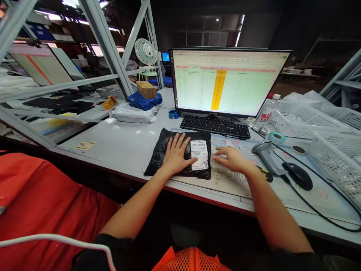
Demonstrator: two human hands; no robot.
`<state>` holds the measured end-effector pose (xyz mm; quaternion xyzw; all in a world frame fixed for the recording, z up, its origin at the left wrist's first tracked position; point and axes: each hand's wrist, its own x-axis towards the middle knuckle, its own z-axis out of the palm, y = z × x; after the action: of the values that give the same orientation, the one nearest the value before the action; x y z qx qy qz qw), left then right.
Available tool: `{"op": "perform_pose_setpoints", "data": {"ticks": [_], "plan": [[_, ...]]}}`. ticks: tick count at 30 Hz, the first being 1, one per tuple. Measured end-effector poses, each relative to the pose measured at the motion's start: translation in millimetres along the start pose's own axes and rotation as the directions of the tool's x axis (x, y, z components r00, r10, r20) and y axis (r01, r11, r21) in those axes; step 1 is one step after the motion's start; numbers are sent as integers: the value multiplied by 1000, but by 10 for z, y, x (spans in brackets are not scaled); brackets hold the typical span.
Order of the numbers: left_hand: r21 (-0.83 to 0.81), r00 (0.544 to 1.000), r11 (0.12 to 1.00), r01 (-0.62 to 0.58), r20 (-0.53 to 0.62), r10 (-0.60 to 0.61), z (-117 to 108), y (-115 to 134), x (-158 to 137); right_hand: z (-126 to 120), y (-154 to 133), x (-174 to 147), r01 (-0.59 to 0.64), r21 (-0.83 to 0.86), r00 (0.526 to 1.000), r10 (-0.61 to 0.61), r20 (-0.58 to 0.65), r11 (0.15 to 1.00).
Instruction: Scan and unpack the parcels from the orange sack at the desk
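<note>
A black plastic parcel (156, 160) with a white shipping label (199, 150) lies flat at the front of the desk. My left hand (176, 154) rests on top of it, fingers spread, the thumb touching the label's left edge. Just right of the parcel, my right hand (229, 159) hovers low over the desk mat (225, 184), apart from the parcel. Its fingers are bent and partly separated, with nothing visible in them. Right of that hand lie a grey barcode scanner (267, 156) and a yellow-and-black tool (265, 174), partly hidden by my wrist.
Behind the parcel stand a black keyboard (214, 126) and a monitor (225, 84) showing a spreadsheet. A black mouse (298, 176), a cable and white plastic baskets (337, 156) crowd the right. White and blue packages (135, 114), a small carton (146, 90) and metal framing (105, 41) are at left.
</note>
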<state>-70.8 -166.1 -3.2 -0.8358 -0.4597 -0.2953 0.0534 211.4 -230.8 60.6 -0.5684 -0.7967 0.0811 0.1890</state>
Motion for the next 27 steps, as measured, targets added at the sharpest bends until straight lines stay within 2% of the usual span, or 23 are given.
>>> {"op": "perform_pose_setpoints", "data": {"ticks": [1,2,4,6,8,11,14,16,17,19,20,23,25,27], "plan": [[17,1000,1000,6,4,-6,-8,5,-4,-110,99,-83,-89,-26,994,87,-72,996],[30,1000,1000,9,6,-9,-12,11,-8,-219,222,-177,-205,-62,967,192,-170,977],[41,1000,999,6,2,-6,-7,24,-19,-411,520,-379,-457,-120,843,386,-375,881],[40,1000,999,-2,-11,2,6,36,-31,-530,828,-557,-636,-152,718,508,-476,757],[36,1000,999,-6,-27,7,20,47,-40,-551,1066,-666,-720,-194,668,591,-451,666],[28,999,1000,-5,-50,7,40,50,-44,-430,1225,-671,-760,-281,649,680,-340,586],[16,999,1000,-5,-50,6,50,45,-39,-287,1216,-565,-803,-286,596,727,-341,524],[11,999,1000,-2,-45,3,46,44,-36,-273,1163,-504,-828,-262,560,749,-354,496],[9,999,1000,1,-44,-1,42,46,-35,-303,1122,-488,-830,-254,558,750,-356,497],[8,999,1000,5,-43,-5,34,51,-36,-431,992,-495,-809,-228,588,728,-352,542],[8,999,1000,5,-42,-5,31,54,-37,-521,897,-516,-782,-194,621,711,-330,593],[12,999,1000,2,-42,-2,30,61,-39,-807,488,-608,-609,-26,781,594,-195,792],[16,999,1000,5,-45,-4,33,63,-40,-945,164,-652,-434,43,893,436,-114,900],[22,999,1000,8,-43,-7,35,66,-41,-1010,-126,-658,-268,35,960,270,-77,963]]}}
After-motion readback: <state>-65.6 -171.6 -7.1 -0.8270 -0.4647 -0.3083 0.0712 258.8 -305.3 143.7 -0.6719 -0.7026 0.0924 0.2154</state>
